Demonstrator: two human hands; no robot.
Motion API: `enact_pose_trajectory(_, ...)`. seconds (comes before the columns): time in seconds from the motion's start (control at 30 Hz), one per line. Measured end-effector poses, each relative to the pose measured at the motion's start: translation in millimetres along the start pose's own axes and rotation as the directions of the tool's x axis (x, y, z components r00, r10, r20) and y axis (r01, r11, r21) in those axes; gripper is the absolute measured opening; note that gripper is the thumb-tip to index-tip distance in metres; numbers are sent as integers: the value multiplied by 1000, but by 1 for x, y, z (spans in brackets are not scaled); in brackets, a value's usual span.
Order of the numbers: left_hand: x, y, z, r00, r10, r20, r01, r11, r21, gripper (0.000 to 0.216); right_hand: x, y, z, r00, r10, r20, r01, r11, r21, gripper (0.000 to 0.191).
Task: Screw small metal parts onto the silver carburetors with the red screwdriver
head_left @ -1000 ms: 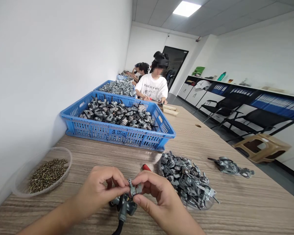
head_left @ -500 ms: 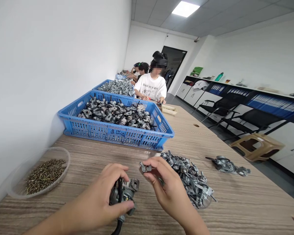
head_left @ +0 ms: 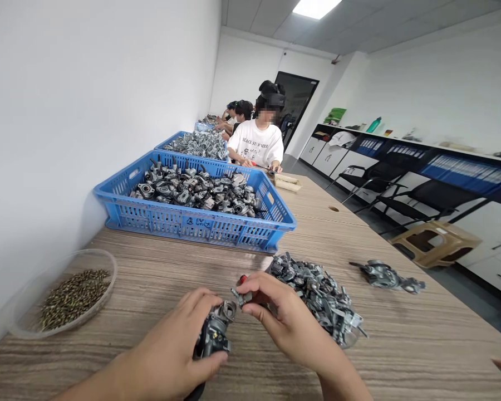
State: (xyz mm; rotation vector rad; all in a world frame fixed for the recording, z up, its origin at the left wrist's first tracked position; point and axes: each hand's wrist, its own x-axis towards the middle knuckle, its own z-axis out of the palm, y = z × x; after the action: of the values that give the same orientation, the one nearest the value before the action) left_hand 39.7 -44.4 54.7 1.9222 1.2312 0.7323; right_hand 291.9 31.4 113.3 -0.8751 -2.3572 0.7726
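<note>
My left hand point(head_left: 167, 342) is wrapped around a carburetor point(head_left: 217, 335), its thumb on the near side and its fingers over the top. A black hose or cable runs from the carburetor towards me, mostly hidden by the hand. Between thumb and fingertips, my right hand point(head_left: 286, 317) pinches a small grey metal fitting point(head_left: 242, 297), just right of the carburetor's upper end. A bit of red point(head_left: 243, 278) shows behind those fingertips; I cannot make out what it is. Beside the right hand lies a heap of small metal parts point(head_left: 313, 292) in a clear dish.
A blue crate point(head_left: 158, 218) of carburetors stands ahead, with another crate point(head_left: 162, 146) behind it. At left is a clear bowl point(head_left: 113, 267) of small screws. Another carburetor point(head_left: 379, 274) lies at right. A co-worker point(head_left: 256, 142) sits beyond the crates, near a shallow tray point(head_left: 290, 184).
My right hand has brought the fitting slightly lower and left, closer to the carburetor. The carburetor has turned in my left hand. Red now shows behind the right fingertips.
</note>
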Motion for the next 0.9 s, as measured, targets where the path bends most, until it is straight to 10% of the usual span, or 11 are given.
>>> enact_pose_trajectory(0.3, -3, -7, -8, 995, 68, 69, -71, 996, 50, 98, 5, 2, 5, 996, 61, 64, -66, 995, 77, 10)
enact_pose_trajectory(0.9, 4, 1, 12, 993, -77, -94, 72, 996, -58, 58, 5, 3, 12, 990, 80, 112, -96, 985, 145, 11)
